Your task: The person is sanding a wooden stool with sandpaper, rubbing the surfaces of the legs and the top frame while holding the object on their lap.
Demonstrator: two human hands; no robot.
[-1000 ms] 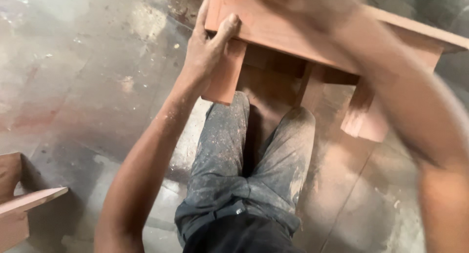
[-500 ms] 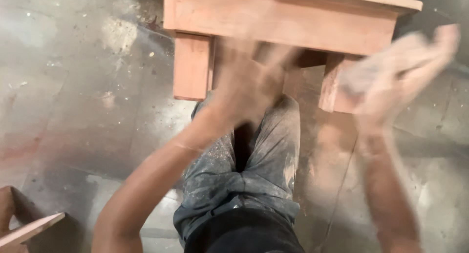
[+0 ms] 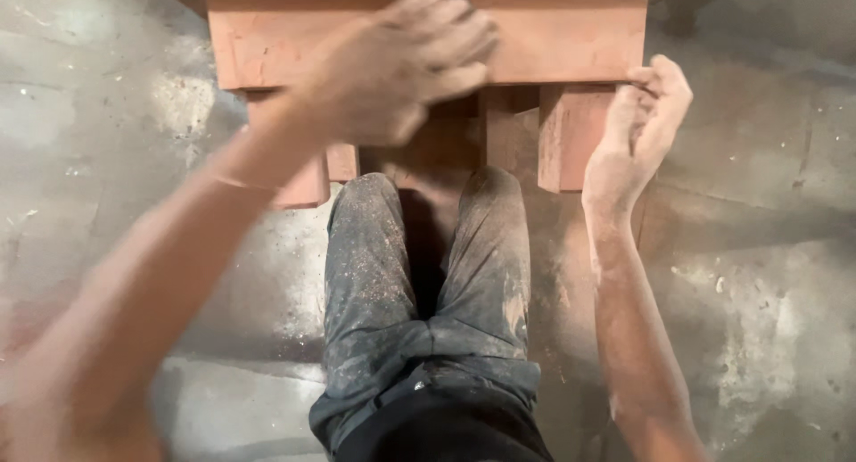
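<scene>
A reddish-brown wooden stool-like piece (image 3: 571, 34) stands in front of me, its apron facing me and two legs reaching down toward the floor. My left hand (image 3: 392, 65) is raised in front of the apron, blurred, fingers curled loosely, holding nothing. At the stool's right leg (image 3: 571, 136) my right hand (image 3: 637, 127) hangs dusty, with the fingers bent and nothing in them. Below, my legs in dusty dark trousers (image 3: 428, 284) point under the stool.
The concrete floor (image 3: 758, 275) around me is dusty and stained, with wood dust and small chips scattered on it.
My left hand let go of the stool's left leg and rose in front of the apron. The right hand came down beside the right leg. The view shifted, so the stool now faces me squarely.
</scene>
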